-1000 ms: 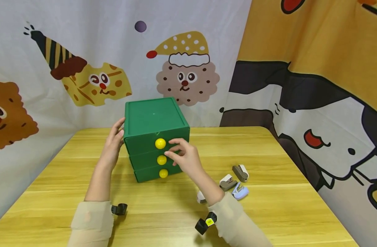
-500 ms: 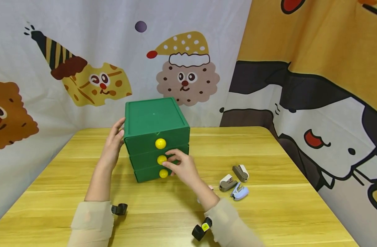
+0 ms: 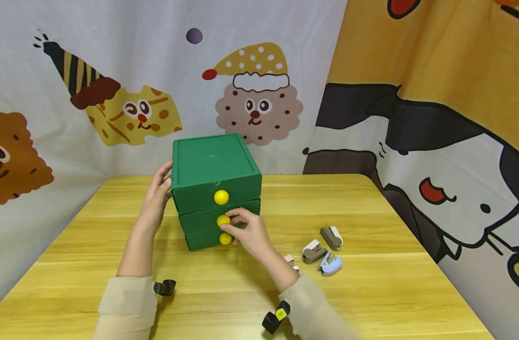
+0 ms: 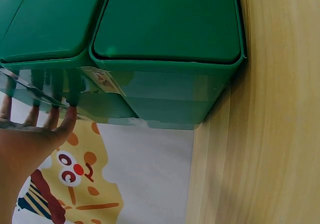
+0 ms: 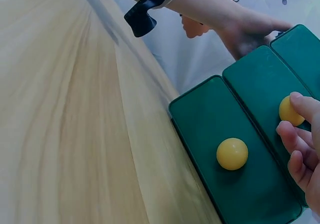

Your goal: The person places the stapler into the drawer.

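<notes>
A green three-drawer box point(image 3: 212, 160) stands on the table with a round yellow knob on each drawer. My right hand point(image 3: 249, 231) pinches the middle yellow knob point(image 3: 223, 220) between thumb and fingers; the right wrist view has the thumb on that knob point(image 5: 290, 112) too. Above it is the top knob point(image 3: 221, 197), and below, the bottom knob point(image 3: 225, 239). Against the box's left side rests my left hand point(image 3: 154, 200), fingers extended. In the left wrist view its fingertips point(image 4: 70, 113) touch the glossy side wall. All three drawers look closed.
Right of the box lie several small staplers: a grey-brown one point(image 3: 331, 238), another grey-brown one point(image 3: 313, 252) and a light blue one point(image 3: 330, 264). A pinkish-white one point(image 3: 290, 260) is partly hidden by my right forearm. Behind the wooden table point(image 3: 370, 302) hangs a cartoon-printed curtain point(image 3: 149, 28).
My right hand has come down from beside the top knob to the middle knob and now pinches it. The left hand and the box have stayed put.
</notes>
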The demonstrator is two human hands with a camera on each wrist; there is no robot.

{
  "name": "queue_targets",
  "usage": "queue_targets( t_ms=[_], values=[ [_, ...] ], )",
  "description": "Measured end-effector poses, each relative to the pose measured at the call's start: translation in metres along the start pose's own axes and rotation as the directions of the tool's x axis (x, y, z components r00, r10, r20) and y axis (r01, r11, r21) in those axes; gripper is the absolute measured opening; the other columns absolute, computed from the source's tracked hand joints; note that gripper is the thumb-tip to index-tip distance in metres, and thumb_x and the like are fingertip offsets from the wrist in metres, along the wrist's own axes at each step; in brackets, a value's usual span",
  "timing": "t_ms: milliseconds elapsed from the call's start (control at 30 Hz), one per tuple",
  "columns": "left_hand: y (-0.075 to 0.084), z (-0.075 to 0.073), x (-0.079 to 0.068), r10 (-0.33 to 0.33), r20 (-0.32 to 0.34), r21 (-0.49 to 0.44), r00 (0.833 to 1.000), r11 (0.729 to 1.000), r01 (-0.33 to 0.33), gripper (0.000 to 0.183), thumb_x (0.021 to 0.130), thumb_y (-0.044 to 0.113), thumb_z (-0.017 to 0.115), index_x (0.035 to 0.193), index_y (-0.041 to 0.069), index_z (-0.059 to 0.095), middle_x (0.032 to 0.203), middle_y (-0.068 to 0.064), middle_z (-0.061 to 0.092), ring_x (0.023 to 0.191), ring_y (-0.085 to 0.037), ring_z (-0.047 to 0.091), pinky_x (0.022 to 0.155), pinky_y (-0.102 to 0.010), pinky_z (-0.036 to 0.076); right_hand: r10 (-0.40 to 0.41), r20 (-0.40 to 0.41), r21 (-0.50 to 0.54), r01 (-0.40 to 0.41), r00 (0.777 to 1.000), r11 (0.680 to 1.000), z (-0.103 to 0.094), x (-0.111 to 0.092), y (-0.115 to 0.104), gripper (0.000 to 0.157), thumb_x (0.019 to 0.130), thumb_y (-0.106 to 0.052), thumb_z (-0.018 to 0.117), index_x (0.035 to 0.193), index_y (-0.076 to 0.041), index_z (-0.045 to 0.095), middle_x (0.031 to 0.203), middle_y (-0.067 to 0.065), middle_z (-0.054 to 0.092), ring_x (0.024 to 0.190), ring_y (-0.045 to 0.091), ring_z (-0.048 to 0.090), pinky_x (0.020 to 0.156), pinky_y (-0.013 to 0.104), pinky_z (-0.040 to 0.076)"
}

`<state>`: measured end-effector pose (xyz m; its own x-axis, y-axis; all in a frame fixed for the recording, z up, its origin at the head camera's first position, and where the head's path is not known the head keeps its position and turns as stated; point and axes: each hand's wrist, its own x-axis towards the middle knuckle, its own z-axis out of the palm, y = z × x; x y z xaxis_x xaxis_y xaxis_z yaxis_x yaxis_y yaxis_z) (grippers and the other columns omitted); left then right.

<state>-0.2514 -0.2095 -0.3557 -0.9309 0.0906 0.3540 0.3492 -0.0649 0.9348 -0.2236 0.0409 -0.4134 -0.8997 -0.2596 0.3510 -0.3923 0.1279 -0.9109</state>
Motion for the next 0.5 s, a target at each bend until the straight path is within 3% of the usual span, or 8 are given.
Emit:
queue_targets(
  t_ms=[233, 500],
  values=[
    [-0.001, -0.001, 0.000, -0.004, -0.004, 0.002, 1.000, 1.000, 0.004, 0.054, 0.103, 0.031, 0.039, 0.153, 0.020, 0.022, 0.153, -0.009, 0.020, 0.128, -0.020, 0.031, 0.106, -0.050, 0.014, 0.007, 0.036, -0.061, -0.005, 0.999, 0.998, -0.006, -0.009, -0.004, 0.025, 0.082, -0.018, 0.076, 0.104, -0.012, 0.068, 0.085, 0.002, 0.069, 0.049, 0.022, 0.058, 0.047, 0.034, 0.051],
    [-0.003, -0.001, 0.001, -0.001, -0.005, -0.003, 1.000, 1.000, 0.001, 0.053, 0.103, 0.029, 0.037, 0.153, 0.020, 0.022, 0.153, -0.009, 0.019, 0.129, -0.021, 0.030, 0.107, -0.051, 0.014, -0.015, 0.106, -0.096, 0.025, 0.994, 0.995, -0.015, -0.023, -0.014, 0.022, 0.081, -0.020, 0.077, 0.101, -0.013, 0.068, 0.086, 0.000, 0.071, 0.056, 0.029, 0.060, 0.048, 0.033, 0.051]
  ],
)
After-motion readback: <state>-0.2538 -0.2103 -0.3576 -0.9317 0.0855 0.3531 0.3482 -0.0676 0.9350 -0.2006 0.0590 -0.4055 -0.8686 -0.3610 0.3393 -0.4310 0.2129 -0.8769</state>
